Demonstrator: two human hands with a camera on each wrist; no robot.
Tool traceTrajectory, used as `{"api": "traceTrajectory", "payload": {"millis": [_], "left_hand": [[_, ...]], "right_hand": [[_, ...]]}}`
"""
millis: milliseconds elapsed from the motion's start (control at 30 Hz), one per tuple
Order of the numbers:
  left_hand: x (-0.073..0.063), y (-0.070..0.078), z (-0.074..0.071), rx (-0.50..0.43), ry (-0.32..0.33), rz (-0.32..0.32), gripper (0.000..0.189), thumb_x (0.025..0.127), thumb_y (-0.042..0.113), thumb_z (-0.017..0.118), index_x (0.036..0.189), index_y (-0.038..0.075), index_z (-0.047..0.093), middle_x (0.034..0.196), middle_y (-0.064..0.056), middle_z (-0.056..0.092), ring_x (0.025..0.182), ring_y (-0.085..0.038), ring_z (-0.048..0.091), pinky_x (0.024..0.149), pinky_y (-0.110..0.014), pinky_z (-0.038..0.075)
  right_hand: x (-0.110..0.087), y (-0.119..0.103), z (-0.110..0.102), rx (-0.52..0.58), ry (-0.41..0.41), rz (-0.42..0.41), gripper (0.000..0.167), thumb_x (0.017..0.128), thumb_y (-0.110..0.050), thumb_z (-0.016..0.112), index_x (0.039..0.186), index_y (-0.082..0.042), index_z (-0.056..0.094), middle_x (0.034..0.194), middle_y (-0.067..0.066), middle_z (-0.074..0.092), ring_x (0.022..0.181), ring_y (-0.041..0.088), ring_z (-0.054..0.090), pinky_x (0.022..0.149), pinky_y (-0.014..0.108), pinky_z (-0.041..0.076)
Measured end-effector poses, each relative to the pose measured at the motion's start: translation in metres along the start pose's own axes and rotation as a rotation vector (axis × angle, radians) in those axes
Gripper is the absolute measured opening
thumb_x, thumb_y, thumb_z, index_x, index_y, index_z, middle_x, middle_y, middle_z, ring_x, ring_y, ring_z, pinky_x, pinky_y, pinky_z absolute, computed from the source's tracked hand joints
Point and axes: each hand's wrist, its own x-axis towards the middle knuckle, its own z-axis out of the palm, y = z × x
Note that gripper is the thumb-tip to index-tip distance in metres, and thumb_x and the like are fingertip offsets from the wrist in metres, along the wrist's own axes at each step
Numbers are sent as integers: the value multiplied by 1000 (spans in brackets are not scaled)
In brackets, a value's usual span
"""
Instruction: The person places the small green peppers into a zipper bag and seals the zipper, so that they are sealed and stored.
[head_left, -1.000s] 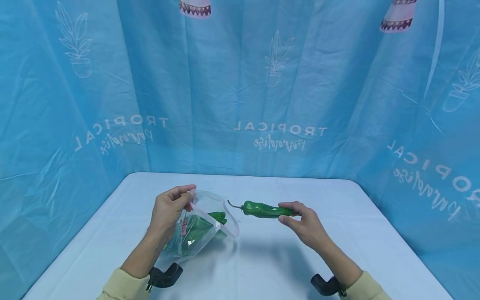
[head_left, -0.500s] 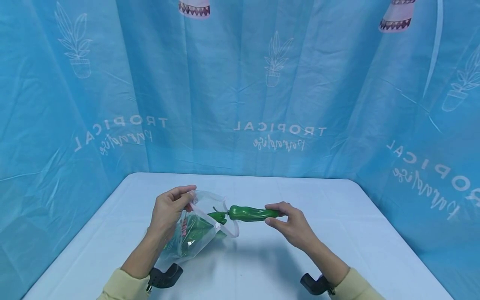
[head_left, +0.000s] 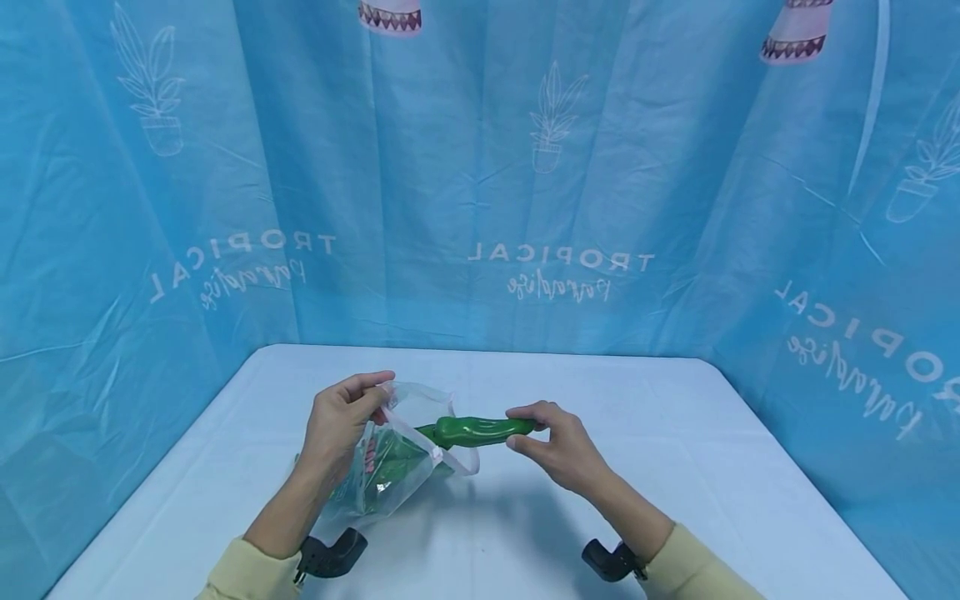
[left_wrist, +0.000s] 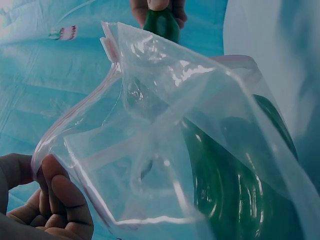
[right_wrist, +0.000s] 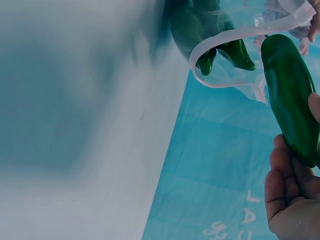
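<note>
My left hand (head_left: 341,421) pinches the upper rim of a clear zip bag (head_left: 405,487), whose mouth gapes toward the right. Inside the bag lie several green peppers (left_wrist: 225,185), pressed against the plastic. My right hand (head_left: 558,446) holds one long green pepper (head_left: 480,431) by its tip end, between thumb and fingers. The pepper lies nearly level, its stem end at the bag's mouth. In the right wrist view that pepper (right_wrist: 287,95) overlaps the bag's pale rim (right_wrist: 235,35). Its stem is hidden in the head view.
A white-covered table (head_left: 600,383) lies under both hands. Blue printed curtain (head_left: 480,167) surrounds the back and sides. A black wrist camera (head_left: 332,552) sits on the left wrist, and another black camera (head_left: 611,560) on the right.
My right hand has moved left with the long pepper, bringing its stem end from beside the bag into the bag's mouth. My left hand and the bag have stayed nearly still.
</note>
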Motion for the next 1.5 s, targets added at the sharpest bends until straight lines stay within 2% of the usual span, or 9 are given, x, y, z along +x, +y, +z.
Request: {"api": "traceTrajectory", "payload": {"millis": [533, 1100, 1500], "left_hand": [[0, -2, -1, -10, -5, 2, 29, 91, 18, 59, 117, 6, 64, 79, 1, 59, 66, -10, 56, 68, -20, 50], [-2, -2, 1, 7, -4, -5, 29, 91, 19, 60, 117, 8, 65, 81, 1, 60, 67, -10, 57, 70, -21, 50], [-2, -1, 2, 3, -5, -12, 30, 91, 20, 60, 118, 8, 64, 83, -2, 61, 68, -11, 57, 70, -21, 50]], "right_hand": [[9, -11, 15, -30, -49, -78, 30, 83, -24, 71, 112, -17, 67, 98, -5, 65, 98, 16, 55, 78, 32, 46], [19, -17, 29, -46, -110, -149, 33, 84, -24, 69, 116, -15, 67, 105, -2, 67, 98, 13, 55, 84, 36, 48], [24, -25, 40, -51, -152, -140, 34, 85, -24, 69, 117, -13, 66, 109, 0, 67, 98, 12, 55, 85, 35, 49]]}}
